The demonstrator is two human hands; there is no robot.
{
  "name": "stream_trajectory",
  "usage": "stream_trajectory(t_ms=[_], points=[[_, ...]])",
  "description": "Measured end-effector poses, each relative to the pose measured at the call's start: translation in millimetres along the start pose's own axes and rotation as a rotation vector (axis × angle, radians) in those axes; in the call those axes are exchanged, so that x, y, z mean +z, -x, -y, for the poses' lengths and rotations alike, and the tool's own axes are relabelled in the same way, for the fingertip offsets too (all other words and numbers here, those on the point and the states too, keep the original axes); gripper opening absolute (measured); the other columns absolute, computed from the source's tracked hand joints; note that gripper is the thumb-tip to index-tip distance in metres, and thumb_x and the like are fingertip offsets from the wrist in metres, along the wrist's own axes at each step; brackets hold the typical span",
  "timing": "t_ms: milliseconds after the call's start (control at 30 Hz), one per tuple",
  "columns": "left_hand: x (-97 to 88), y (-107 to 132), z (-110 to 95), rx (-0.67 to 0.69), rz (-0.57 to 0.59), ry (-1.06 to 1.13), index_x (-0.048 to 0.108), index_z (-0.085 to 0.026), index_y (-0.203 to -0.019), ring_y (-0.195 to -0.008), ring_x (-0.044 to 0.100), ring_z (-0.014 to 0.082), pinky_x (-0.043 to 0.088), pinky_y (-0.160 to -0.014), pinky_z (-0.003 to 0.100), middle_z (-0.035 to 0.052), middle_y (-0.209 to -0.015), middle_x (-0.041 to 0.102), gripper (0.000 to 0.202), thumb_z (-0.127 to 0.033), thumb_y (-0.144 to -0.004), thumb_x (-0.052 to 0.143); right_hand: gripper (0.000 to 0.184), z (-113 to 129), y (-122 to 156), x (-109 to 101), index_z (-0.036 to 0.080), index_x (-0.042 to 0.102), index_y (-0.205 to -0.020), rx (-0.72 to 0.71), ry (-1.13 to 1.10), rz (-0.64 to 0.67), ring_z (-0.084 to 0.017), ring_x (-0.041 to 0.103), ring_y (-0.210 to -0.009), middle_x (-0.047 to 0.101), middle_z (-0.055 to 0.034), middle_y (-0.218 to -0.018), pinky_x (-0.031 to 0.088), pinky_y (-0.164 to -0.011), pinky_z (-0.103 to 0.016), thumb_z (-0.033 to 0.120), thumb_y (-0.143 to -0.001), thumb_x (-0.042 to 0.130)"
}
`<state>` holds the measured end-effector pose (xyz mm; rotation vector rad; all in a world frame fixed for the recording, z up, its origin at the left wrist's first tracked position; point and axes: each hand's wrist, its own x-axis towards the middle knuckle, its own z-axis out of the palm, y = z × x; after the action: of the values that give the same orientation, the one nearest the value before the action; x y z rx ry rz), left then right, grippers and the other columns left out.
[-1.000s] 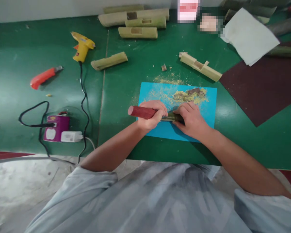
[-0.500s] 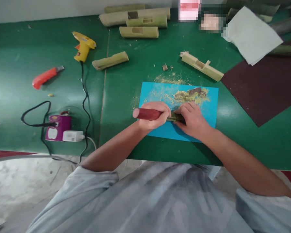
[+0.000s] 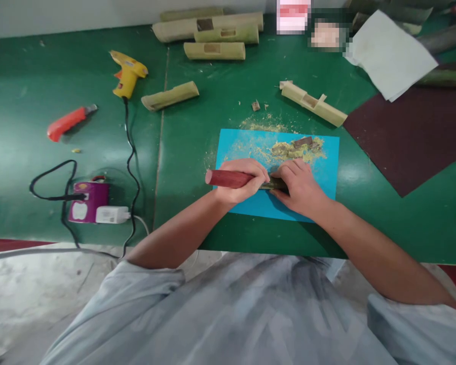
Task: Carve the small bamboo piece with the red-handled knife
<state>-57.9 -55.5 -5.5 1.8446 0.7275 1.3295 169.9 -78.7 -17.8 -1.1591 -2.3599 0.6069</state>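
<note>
Fingers wrapped round its thick red handle, my left hand grips a red-handled carving tool; its working end is hidden behind the fingers. My right hand is closed over a dark green bamboo piece, pressing it down on a blue sheet. The tool's hidden end points toward the bamboo, between the two hands. Just beyond the right hand, yellowish shavings and brown chips lie on the sheet.
On the green table lie a yellow glue gun, a red-handled knife, a purple power box with cords and a white plug, several bamboo pieces, a notched bamboo piece, sandpaper and white paper.
The whole view has shifted slightly to the left. Both hands keep their grip, and the tool and bamboo look nearly unmoved against the blue sheet.
</note>
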Motion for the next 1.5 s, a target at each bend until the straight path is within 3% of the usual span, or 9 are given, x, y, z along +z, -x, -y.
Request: stream_trajectory(t_ms=[400, 733, 933, 1133, 1400, 1500], points=[[-2.7, 2, 5, 0.025, -0.004, 0.045, 0.077, -0.021, -0.083, -0.074, 0.081, 0.0155, 0.066, -0.07, 0.026, 0.0016, -0.082, 0.084, 0.019, -0.028, -0.101, 0.074, 0.018, 0, 0, 1, 0.022, 0.067, -0.115, -0.022, 0.023, -0.03, -0.034, 0.059, -0.108, 0.073, -0.0129, -0.113, 0.043, -0.092, -0.046, 0.033, -0.102, 0.072], [-3.3, -12, -9, 0.071, 0.124, -0.054, 0.073, -0.019, -0.078, -0.073, 0.082, 0.0148, 0.067, -0.072, 0.023, 0.003, -0.079, 0.083, 0.016, -0.018, -0.094, 0.076, 0.019, -1, 1, 2, 0.022, 0.067, -0.115, -0.018, 0.008, -0.029, -0.034, 0.059, -0.109, 0.073, -0.0131, -0.113, 0.045, -0.093, -0.048, 0.034, -0.101, 0.073], [0.2, -8, -7, 0.019, 0.022, -0.002, 0.075, -0.019, -0.077, -0.074, 0.083, 0.0147, 0.068, -0.074, 0.021, 0.0021, -0.079, 0.084, 0.016, -0.013, -0.091, 0.077, 0.02, -1, 1, 2, 0.023, 0.067, -0.116, 0.002, 0.003, -0.02, -0.034, 0.059, -0.109, 0.073, -0.0129, -0.114, 0.044, -0.094, -0.048, 0.034, -0.1, 0.073], [2.0, -4, -4, 0.017, -0.024, -0.004, 0.077, -0.02, -0.078, -0.073, 0.083, 0.0149, 0.068, -0.073, 0.022, 0.0017, -0.079, 0.084, 0.016, -0.014, -0.093, 0.076, 0.02, -1, 0, 1, 0.022, 0.068, -0.116, -0.003, 0.017, -0.012, -0.034, 0.059, -0.11, 0.073, -0.0134, -0.114, 0.044, -0.093, -0.047, 0.034, -0.101, 0.073], [-1.9, -10, -15, 0.074, 0.053, -0.072, 0.073, -0.019, -0.075, -0.073, 0.083, 0.0142, 0.067, -0.073, 0.021, 0.0027, -0.078, 0.084, 0.02, -0.018, -0.095, 0.076, 0.019, 0, 0, 2, 0.022, 0.068, -0.116, -0.001, 0.004, -0.005, -0.035, 0.058, -0.111, 0.073, -0.0137, -0.115, 0.044, -0.095, -0.049, 0.034, -0.101, 0.071], [-1.6, -10, -11, 0.194, 0.1, -0.116, 0.074, -0.02, -0.08, -0.07, 0.082, 0.0139, 0.066, -0.069, 0.021, 0.0029, -0.079, 0.084, 0.019, -0.026, -0.097, 0.078, 0.017, 0, 0, 2, 0.023, 0.068, -0.115, 0.005, 0.004, 0.002, -0.034, 0.058, -0.11, 0.073, -0.0134, -0.115, 0.044, -0.095, -0.049, 0.035, -0.102, 0.07]])
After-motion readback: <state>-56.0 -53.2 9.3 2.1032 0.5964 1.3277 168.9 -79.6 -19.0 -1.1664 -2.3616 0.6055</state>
